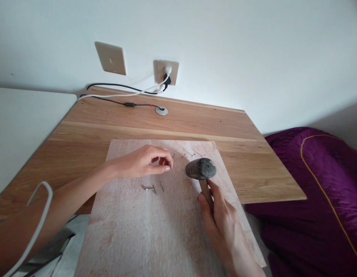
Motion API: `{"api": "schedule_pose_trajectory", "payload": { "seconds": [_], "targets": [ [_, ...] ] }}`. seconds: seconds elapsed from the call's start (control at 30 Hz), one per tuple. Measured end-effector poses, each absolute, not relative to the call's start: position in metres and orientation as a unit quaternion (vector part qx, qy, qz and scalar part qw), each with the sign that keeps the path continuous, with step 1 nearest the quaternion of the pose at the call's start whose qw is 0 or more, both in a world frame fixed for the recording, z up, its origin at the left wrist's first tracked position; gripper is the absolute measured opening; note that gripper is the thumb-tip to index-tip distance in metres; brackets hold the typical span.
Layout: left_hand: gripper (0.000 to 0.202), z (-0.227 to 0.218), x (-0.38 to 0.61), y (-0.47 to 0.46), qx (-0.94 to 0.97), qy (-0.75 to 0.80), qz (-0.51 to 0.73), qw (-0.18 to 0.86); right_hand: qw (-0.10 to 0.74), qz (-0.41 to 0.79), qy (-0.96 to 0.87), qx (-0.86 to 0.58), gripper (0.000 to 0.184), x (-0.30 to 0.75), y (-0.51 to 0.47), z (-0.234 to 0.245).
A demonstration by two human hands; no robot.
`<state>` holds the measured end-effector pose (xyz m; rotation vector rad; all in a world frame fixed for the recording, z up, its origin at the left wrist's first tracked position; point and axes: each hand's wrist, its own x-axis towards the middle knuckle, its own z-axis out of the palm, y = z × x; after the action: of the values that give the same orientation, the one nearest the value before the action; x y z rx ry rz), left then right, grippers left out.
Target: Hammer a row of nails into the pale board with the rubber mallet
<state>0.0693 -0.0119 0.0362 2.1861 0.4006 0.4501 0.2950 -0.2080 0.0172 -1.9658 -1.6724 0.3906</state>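
My right hand is wrapped round the wooden handle of a hammer, whose dark head hovers just above a pale plywood board. My left hand rests on the board to the left of the hammer head, thumb and fingers pinched together; whether a nail sits in the pinch I cannot make out. Loose nails lie on the board just below that hand. A short row of nails stands in the board near its far edge.
The board lies on a wooden desk against a white wall. Black and white cables run from a wall socket to a round desk grommet. A purple quilt lies to the right, and a white cable loops over my left forearm.
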Motion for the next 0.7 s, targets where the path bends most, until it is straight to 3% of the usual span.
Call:
{"api": "schedule_pose_trajectory", "payload": {
  "seconds": [0.47, 0.7],
  "targets": [
    [0.015, 0.028, 0.062, -0.008, 0.815, 0.214, 0.185, 0.505, 0.244, 0.144, -0.625, -0.728, 0.043, 0.301, -0.208, 0.019],
    [0.018, 0.022, 0.060, -0.004, 0.801, 0.245, 0.235, 0.493, 0.257, 0.147, -0.623, -0.724, 0.040, 0.300, -0.207, 0.021]
  ]
}}
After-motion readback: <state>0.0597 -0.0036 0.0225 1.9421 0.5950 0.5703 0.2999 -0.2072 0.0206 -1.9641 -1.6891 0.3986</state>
